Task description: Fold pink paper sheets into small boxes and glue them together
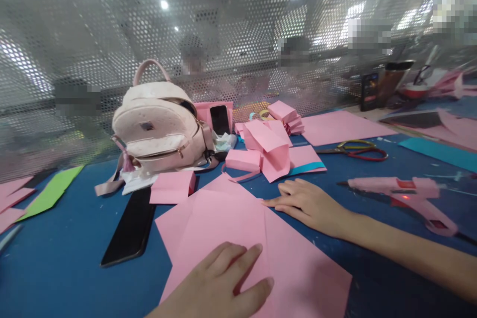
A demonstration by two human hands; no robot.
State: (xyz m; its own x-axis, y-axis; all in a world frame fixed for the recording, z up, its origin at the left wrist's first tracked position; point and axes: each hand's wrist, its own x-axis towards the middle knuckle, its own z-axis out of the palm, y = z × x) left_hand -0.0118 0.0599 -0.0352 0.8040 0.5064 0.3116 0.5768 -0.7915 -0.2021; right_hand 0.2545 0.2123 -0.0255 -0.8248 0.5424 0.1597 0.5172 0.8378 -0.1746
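Observation:
Sheets of pink paper (219, 218) lie overlapped on the blue table in front of me, with a fold or edge running down the middle. My left hand (223, 278) rests on the paper near the bottom, fingers spread and holding nothing. Farther up and to the right, my right hand (309, 203) touches the paper's upper right corner with an outstretched index finger; its other fingers are loosely bent. Just beyond the sheets stand a small pink paper box (244, 160) and a folded pink paper piece (274, 154). Another pink box (172, 187) sits at the paper's upper left.
A pink hot glue gun (406, 191) with a lit red light lies at right, below scissors (354, 150). A black phone (130, 226) lies left of the paper. A white backpack (160, 124) stands behind, before a perforated metal screen (238, 25). Green paper (54, 191) lies far left.

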